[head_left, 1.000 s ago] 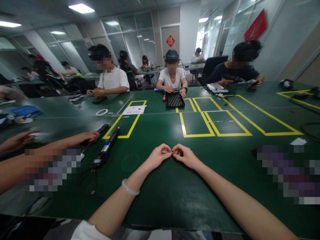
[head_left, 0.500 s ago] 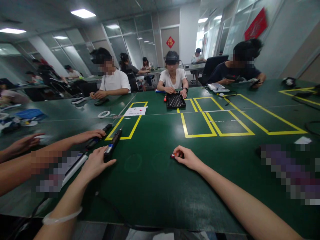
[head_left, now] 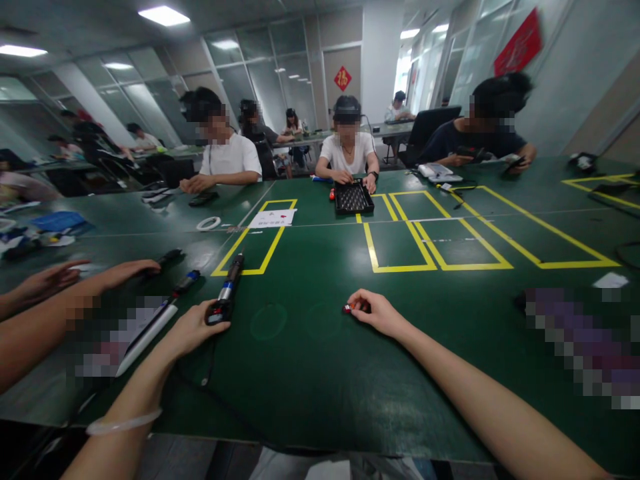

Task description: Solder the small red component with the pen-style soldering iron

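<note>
My left hand [head_left: 195, 327] has its thumb and fingers around the lower end of a black electric screwdriver [head_left: 231, 280] with a blue and silver band. The screwdriver lies along the green table [head_left: 300, 380], tip pointing away from me, and a thin dark cord trails from its near end. Between the thumb and fingertips of my right hand [head_left: 375, 312] is a small red object [head_left: 347, 309], held low over the tabletop. My fingers hide most of it, so its kind is unclear. A white band circles my left wrist.
Left of my hand lie a second blue-banded tool [head_left: 187, 283] and a white-edged tablet-like item [head_left: 147, 340]. A co-worker's hand [head_left: 133, 268] reaches in there, at a black object [head_left: 170, 257]. Yellow tape [head_left: 403, 269] marks the table. Opposite, a person handles a black tray [head_left: 354, 199].
My left hand has shifted its hold on the screwdriver, which now points more directly away from me. The co-worker's hand has moved left. My right hand stays almost still.
</note>
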`<state>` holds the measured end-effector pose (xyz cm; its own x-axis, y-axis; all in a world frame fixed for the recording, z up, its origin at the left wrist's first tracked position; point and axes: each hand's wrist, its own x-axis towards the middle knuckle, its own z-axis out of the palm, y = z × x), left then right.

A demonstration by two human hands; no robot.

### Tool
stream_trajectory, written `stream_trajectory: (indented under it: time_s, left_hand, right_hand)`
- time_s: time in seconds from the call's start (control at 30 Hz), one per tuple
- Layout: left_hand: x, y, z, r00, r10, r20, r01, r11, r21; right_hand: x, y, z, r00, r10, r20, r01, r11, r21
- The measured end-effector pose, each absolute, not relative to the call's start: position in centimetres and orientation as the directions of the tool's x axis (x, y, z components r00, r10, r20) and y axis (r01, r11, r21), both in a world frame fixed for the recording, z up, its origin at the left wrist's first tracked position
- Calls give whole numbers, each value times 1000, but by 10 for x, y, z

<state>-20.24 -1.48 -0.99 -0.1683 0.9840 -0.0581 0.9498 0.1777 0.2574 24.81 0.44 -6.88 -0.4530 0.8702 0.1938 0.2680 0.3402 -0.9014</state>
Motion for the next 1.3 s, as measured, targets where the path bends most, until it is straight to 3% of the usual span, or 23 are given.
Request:
stream_trajectory:
  time_s: [0.13, 0.27, 0.77, 0.97, 1.3]
  left_hand:
    - [-172, -12, -18, -166, 981, -101, 975, 179, 134]
    - [-128, -9, -18, -138, 983, -121, 984, 150, 94]
    - [44, -12, -9, 222, 974, -40, 961, -212, 176]
    - [67, -12, -14, 282, 959, -14, 939, -273, 210]
    - [73, -17, -17, 283, 959, 30, 947, -285, 152]
  right_hand:
    - [248, 4, -68, -456, 869, 192, 264, 339, -903]
    - [248, 5, -69, -448, 869, 213, 266, 357, -896]
    - [247, 5, -68, -374, 882, 286, 293, 405, -866]
    - [248, 7, -73, -357, 869, 341, 375, 468, -800]
    - [249, 5, -69, -373, 846, 380, 434, 521, -735]
